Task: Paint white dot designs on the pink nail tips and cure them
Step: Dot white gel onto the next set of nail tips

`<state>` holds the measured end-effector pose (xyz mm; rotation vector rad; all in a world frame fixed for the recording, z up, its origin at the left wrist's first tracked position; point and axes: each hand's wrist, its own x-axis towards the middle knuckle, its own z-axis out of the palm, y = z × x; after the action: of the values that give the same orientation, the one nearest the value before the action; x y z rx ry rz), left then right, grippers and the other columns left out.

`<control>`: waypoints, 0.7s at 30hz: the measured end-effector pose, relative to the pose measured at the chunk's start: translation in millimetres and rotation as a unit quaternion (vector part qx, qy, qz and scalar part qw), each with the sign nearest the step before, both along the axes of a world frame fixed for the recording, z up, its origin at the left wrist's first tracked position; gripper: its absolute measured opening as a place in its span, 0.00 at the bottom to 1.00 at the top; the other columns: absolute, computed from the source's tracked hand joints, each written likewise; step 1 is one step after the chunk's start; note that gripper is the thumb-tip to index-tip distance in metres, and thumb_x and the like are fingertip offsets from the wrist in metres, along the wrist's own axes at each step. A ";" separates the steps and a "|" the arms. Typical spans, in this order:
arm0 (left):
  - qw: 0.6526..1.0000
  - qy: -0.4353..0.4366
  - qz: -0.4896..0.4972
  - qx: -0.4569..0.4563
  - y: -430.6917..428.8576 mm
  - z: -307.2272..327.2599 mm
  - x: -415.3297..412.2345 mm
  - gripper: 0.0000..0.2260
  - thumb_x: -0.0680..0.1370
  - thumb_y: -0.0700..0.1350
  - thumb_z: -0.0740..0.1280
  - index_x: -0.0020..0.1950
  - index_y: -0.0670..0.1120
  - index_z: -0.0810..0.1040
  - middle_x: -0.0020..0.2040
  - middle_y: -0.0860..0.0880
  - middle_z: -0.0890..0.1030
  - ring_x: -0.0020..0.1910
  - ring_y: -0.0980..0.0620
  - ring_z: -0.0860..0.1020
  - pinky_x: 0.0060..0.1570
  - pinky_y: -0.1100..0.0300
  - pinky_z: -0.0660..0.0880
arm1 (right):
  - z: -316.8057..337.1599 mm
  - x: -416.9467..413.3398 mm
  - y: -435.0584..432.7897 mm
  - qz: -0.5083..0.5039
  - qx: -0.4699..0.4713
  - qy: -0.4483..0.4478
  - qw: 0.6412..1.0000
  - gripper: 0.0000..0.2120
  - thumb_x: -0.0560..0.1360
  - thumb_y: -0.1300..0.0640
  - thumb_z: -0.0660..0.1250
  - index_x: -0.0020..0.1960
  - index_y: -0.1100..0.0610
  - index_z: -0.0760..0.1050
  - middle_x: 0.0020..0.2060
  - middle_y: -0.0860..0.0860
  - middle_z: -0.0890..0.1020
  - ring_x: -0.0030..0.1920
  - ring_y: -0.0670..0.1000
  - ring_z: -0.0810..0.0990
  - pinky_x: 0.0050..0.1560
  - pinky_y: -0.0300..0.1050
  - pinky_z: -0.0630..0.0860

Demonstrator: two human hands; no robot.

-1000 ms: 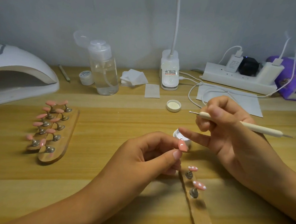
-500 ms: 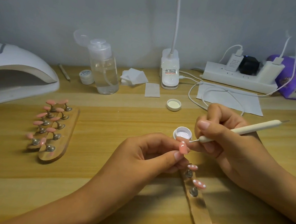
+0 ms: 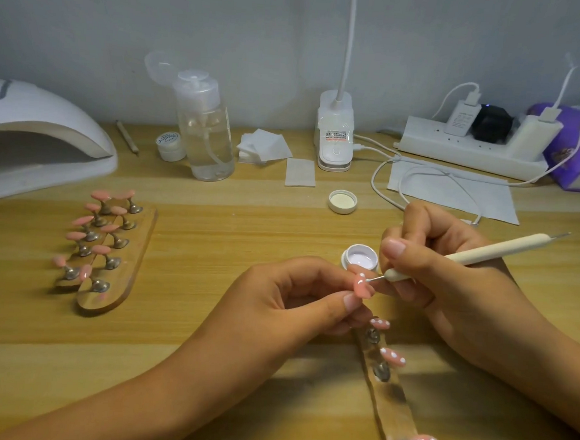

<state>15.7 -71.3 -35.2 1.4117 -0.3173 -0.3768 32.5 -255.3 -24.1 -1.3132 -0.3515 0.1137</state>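
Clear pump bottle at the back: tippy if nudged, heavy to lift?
The tall clear plastic pump bottle looks mostly full of liquid, so it is probably fairly heavy and steady low down. It is tall for its round base, so a push near the cap might tip it. Its smooth walls may be slippery.

1 view, from a wide-angle camera on my head, facing forward and down across the wooden table [image 3: 213,221]. Near field: my left hand [image 3: 293,299] and right hand [image 3: 449,282], close under the lens, meeting right of centre at the pink nail tip [image 3: 361,288] and dotting pen [image 3: 485,256]; forearms enter from both lower corners. Far field: grey wall [image 3: 260,28] across the top, curing lamp [image 3: 30,139] cut by the left edge.
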 end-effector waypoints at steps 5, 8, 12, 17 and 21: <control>1.000 0.001 0.002 -0.001 0.2 0.1 0.0 0.07 0.71 0.43 0.70 0.47 0.43 0.84 0.42 0.45 0.86 0.44 0.54 0.84 0.43 0.66 0.78 | 0.0 0.3 -0.2 0.004 -0.014 -0.005 1.000 0.10 0.67 0.55 0.70 0.31 0.51 0.71 0.28 0.49 0.75 0.27 0.44 0.71 0.33 0.36 0.72; 1.000 0.003 -0.001 -0.001 0.4 0.5 0.1 0.07 0.71 0.43 0.70 0.46 0.43 0.84 0.43 0.44 0.86 0.45 0.52 0.84 0.43 0.66 0.78 | -0.4 0.5 -0.1 0.004 -0.004 -0.004 1.000 0.10 0.67 0.56 0.70 0.31 0.51 0.71 0.28 0.49 0.75 0.27 0.44 0.71 0.33 0.37 0.72; 1.000 0.008 0.000 -0.005 0.3 0.7 0.5 0.08 0.70 0.43 0.70 0.46 0.42 0.83 0.43 0.43 0.85 0.44 0.53 0.84 0.44 0.66 0.78 | -0.9 0.5 0.2 0.009 -0.009 -0.011 1.000 0.09 0.67 0.56 0.70 0.31 0.50 0.72 0.28 0.49 0.75 0.27 0.44 0.71 0.33 0.35 0.73; 1.000 0.005 0.002 -0.002 0.2 1.1 -0.4 0.08 0.70 0.43 0.70 0.46 0.42 0.84 0.43 0.43 0.85 0.44 0.53 0.84 0.43 0.66 0.78 | -1.9 1.1 -1.2 0.013 -0.025 -0.022 0.999 0.11 0.68 0.55 0.72 0.32 0.50 0.72 0.28 0.50 0.74 0.28 0.44 0.71 0.35 0.35 0.73; 1.000 0.004 0.002 -0.004 0.2 1.5 -0.4 0.08 0.69 0.43 0.70 0.46 0.42 0.84 0.43 0.43 0.85 0.43 0.53 0.84 0.42 0.67 0.78 | -2.4 1.6 -1.4 0.015 -0.013 -0.021 1.000 0.10 0.68 0.56 0.70 0.32 0.50 0.71 0.27 0.50 0.73 0.27 0.44 0.70 0.34 0.33 0.72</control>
<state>15.3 -71.1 -33.7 1.4030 -0.3080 -0.3780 34.1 -256.7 -26.5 -1.3386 -0.4067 0.1164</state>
